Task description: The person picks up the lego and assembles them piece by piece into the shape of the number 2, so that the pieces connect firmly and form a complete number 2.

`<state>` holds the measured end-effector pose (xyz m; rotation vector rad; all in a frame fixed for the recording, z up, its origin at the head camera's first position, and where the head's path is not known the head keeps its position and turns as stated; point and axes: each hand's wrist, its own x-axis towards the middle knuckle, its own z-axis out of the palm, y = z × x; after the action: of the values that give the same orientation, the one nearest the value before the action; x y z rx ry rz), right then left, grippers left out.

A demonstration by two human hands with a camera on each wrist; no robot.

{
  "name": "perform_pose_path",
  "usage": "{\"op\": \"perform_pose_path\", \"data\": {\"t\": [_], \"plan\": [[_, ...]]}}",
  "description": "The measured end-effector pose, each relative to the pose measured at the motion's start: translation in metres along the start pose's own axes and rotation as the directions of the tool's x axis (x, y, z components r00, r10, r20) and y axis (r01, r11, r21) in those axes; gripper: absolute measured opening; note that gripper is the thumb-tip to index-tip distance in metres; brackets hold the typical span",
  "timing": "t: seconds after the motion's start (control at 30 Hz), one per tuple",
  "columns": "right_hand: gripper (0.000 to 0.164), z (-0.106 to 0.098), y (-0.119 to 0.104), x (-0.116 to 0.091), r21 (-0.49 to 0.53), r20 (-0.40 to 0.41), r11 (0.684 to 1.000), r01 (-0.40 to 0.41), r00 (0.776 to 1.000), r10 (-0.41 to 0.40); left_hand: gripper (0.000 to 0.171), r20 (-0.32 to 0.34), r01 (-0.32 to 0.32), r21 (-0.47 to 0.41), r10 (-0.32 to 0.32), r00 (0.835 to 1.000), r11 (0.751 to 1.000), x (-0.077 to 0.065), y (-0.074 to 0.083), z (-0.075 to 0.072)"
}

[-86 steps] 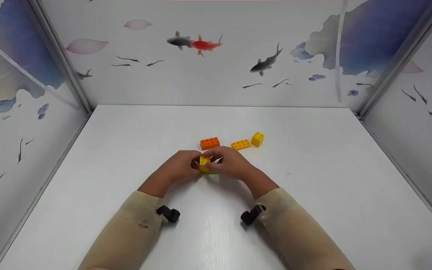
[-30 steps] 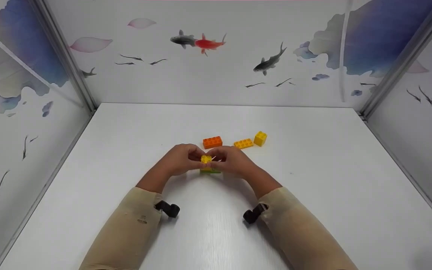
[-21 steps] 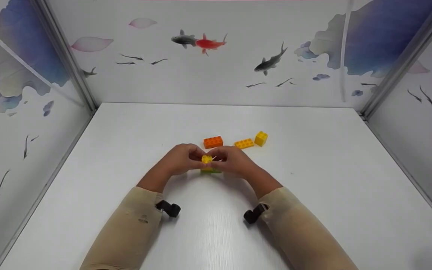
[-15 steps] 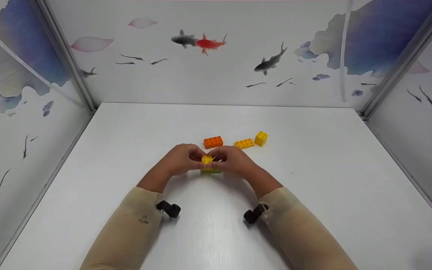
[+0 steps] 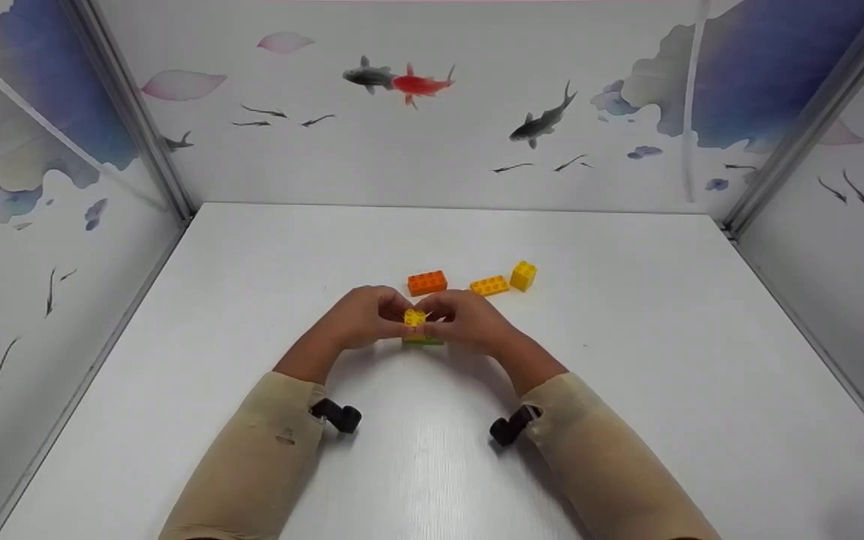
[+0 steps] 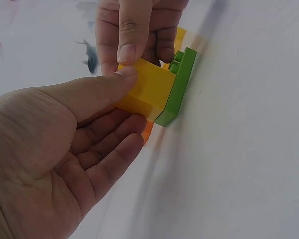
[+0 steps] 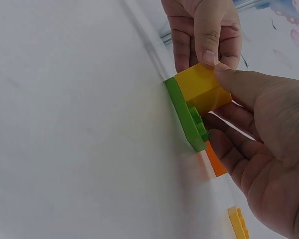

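Observation:
A yellow building block (image 5: 414, 318) with studs on top stands on one end of a flat green brick (image 7: 184, 114). In the left wrist view, the green brick's free studs show beside the yellow block (image 6: 149, 87). My left hand (image 5: 364, 319) pinches the yellow block from the left, thumb on its near face. From the other side my right hand (image 5: 469, 322) pinches the same block, and the two thumb tips meet on it. The fingers behind the block are partly hidden in the head view.
Just beyond the hands lies an orange brick (image 5: 427, 283). A flat yellow-orange brick (image 5: 489, 286) and a small yellow block (image 5: 523, 276) sit to its right. The white table (image 5: 627, 420) is enclosed by printed panels at the back and sides.
Since the oldest frame, the left thumb has come round to the yellow block's near face, beside the right thumb. Over the last second the hands have stayed almost still.

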<state>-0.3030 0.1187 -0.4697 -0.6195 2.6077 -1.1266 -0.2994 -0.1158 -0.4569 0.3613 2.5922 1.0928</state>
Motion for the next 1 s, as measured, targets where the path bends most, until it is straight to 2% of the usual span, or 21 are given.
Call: {"op": "perform_pose_path", "data": {"t": [0.1,0.23,0.47,0.6,0.8,1.0], "plan": [[0.032,-0.003,0.001,0.001,0.009,-0.005,1.0,-0.003,1.0,0.003,0.031,-0.001,0.004,0.0,-0.004,1.0,1.0,0.0,0.0,0.0],[0.033,-0.012,0.005,0.003,0.03,-0.055,0.999,-0.013,0.998,0.015,0.032,-0.001,0.001,0.004,-0.001,1.0,1.0,0.0,0.001,0.0],[0.035,-0.026,0.013,0.015,0.037,-0.135,0.985,-0.169,0.976,0.172,0.036,-0.001,0.009,0.015,-0.009,1.0,1.0,0.0,0.004,-0.001],[0.039,-0.028,0.013,0.023,0.033,-0.171,0.974,-0.222,0.959,0.225,0.036,-0.001,0.015,-0.003,-0.015,1.0,1.0,-0.001,0.004,0.0],[0.045,-0.022,0.011,0.036,-0.008,-0.208,0.973,-0.232,0.952,0.225,0.035,-0.005,0.002,0.003,-0.002,1.0,1.0,-0.002,0.003,0.0],[0.051,-0.015,0.009,0.047,-0.014,-0.176,0.976,-0.219,0.961,0.213,0.034,-0.005,-0.019,0.022,0.019,1.0,1.0,-0.001,0.002,0.0]]}}
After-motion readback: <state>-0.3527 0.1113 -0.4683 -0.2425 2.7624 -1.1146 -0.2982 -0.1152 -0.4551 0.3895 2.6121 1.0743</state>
